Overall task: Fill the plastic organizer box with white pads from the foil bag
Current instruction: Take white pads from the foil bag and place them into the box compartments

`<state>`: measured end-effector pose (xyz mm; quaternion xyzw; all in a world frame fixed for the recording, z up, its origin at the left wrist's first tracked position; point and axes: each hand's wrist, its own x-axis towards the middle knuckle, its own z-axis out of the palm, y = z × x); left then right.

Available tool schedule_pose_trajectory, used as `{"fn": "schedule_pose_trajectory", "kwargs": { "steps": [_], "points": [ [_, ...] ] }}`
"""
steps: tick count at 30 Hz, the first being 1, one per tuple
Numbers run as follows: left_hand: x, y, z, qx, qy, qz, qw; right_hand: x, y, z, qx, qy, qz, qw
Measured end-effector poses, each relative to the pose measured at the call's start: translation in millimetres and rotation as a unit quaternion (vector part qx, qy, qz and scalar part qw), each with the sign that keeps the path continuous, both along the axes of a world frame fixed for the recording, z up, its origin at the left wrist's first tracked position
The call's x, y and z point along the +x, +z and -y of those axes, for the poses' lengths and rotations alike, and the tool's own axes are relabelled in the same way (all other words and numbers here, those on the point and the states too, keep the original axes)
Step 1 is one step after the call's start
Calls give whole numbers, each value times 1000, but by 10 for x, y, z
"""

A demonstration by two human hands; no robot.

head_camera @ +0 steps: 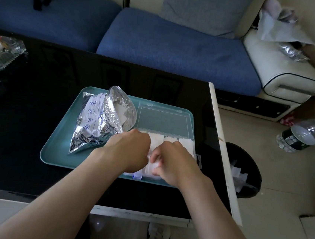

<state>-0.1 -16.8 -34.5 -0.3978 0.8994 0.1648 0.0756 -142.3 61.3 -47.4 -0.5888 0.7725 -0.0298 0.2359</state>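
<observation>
Both my hands are down in the plastic organizer box (188,145), which sits on the right half of a teal tray (56,147) on the black bench (25,125). The box's clear lid (162,120) lies folded open and flat on the far side. The base is packed with white pads (171,140), standing in rows along its far edge and showing again under my fingers.

My left hand (128,151) reaches in over the left end of the box with its back turned up. Its fingers curl down out of sight, so I cannot tell whether they hold anything. My right hand (173,162) is just beside it, nearly touching, with fingers and thumb curled and pinching some of the pads near the middle of the box.

The foil bag (92,124) lies on the left half of the tray, just beside the box. It is crumpled, with its mouth gaping toward the lid and more pads visible inside.

A glass dish (0,54) sits at the far left of the bench. Beyond the bench is a blue sofa (170,48). On the floor to the right stand a dark bin (246,158) and, farther off, a plastic bottle (304,135) on its side.
</observation>
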Motion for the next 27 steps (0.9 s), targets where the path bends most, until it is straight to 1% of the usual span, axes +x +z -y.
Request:
{"fn": "schedule_pose_trajectory", "kwargs": {
  "steps": [2,4,6,7,8,10,11,13,14,16,22,24,27],
  "points": [
    [-17,76,-4,-44,26,-49,998,5,8,24,9,11,-18,1000],
    [-10,126,36,-82,67,-131,986,20,24,36,13,27,-31,999],
    [12,125,124,-136,107,-216,961,47,55,28,-16,21,-32,999],
    [37,116,176,-169,128,-243,947,69,85,33,-41,3,-23,999],
    [61,101,221,-204,150,-250,935,93,123,41,-73,-19,-7,997],
    [119,72,270,-252,196,-211,924,136,183,93,-138,-66,36,988],
    [149,51,292,-245,211,-184,928,155,197,129,-161,-85,59,981],
    [191,26,320,-180,238,-138,944,171,194,194,-199,-107,85,971],
    [205,8,339,-143,252,-121,949,171,179,224,-215,-108,86,967],
    [225,-3,384,-99,270,-107,952,196,142,292,-241,-104,83,961],
    [315,34,513,-66,276,-132,950,398,133,557,-338,-73,138,928],
    [347,65,523,-60,270,-130,952,477,111,644,-347,-58,153,924],
    [400,68,540,-67,272,-118,953,583,71,733,-326,-38,149,933]
  ]
}}
